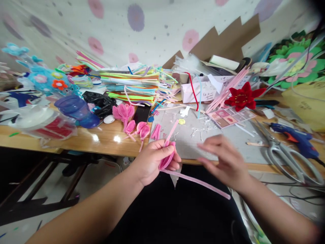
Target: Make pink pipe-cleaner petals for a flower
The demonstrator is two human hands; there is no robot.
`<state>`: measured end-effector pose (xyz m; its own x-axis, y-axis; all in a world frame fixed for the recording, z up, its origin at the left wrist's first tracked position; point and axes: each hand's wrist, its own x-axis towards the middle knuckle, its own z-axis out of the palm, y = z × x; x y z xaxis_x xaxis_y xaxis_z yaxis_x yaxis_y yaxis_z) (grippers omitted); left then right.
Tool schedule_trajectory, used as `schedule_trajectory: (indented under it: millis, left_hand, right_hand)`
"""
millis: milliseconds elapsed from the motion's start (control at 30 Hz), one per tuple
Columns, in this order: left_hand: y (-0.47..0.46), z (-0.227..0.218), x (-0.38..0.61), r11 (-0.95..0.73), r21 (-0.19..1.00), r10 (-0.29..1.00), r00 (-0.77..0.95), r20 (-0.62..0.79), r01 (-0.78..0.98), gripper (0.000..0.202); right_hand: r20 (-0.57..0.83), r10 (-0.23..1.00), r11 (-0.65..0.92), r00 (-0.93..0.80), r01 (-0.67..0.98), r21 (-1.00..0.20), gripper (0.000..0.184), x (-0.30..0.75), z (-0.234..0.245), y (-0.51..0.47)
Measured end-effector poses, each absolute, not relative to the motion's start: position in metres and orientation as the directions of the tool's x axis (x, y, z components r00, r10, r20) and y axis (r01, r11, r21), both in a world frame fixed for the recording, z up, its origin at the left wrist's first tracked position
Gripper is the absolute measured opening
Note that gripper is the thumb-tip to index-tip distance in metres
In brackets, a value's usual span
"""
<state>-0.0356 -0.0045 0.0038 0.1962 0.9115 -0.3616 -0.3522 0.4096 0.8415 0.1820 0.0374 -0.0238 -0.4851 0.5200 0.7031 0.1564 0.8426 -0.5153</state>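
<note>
Near the table's front edge, my left hand (154,157) is closed around a pink pipe-cleaner petal (166,160). One light pink stem (198,181) sticks out from it toward the lower right, and another end points up past my thumb. My right hand (223,159) is off to the right, smeared by motion, with thumb and fingers apart and nothing between them. Left of my left hand lie finished pink petals (142,129) and a larger pink flower (123,113). A small bundle of pink pieces (156,131) rests on the grey mat (185,144).
Large scissors (286,159) and a blue glue gun (297,135) lie at the right. Stacked colourful pipe cleaners (129,86) stand at the back. A red flower (245,96) sits beside a pink palette (232,117). A purple cup (76,110) lies at the left.
</note>
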Motion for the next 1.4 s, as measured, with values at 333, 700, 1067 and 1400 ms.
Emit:
schedule_trajectory:
  millis: [333, 700, 1067, 1400]
  left_hand:
    - [-0.012, 0.011, -0.025, 0.286, 0.933, 0.957, 0.118, -0.265, -0.219, 0.02]
    - [-0.012, 0.013, -0.029, 0.314, 0.942, 0.935, 0.213, -0.285, -0.117, 0.018]
    - [-0.013, 0.008, -0.029, 0.352, 0.93, 0.92, 0.22, -0.323, -0.108, 0.016]
    - [-0.01, 0.013, -0.026, 0.243, 0.951, 0.901, 0.318, -0.294, 0.189, 0.018]
  right_hand:
    - [0.441, 0.76, 0.419, -0.477, -0.158, -0.894, 0.008, 0.153, -0.013, 0.024]
    - [0.36, 0.747, 0.329, -0.559, -0.16, -0.931, 0.011, 0.142, -0.004, 0.039]
    - [0.668, 0.608, 0.772, -0.429, 0.127, -0.622, 0.013, 0.154, 0.009, 0.038]
    - [0.396, 0.245, 0.969, -0.885, 0.236, -0.072, 0.016, 0.145, 0.061, 0.047]
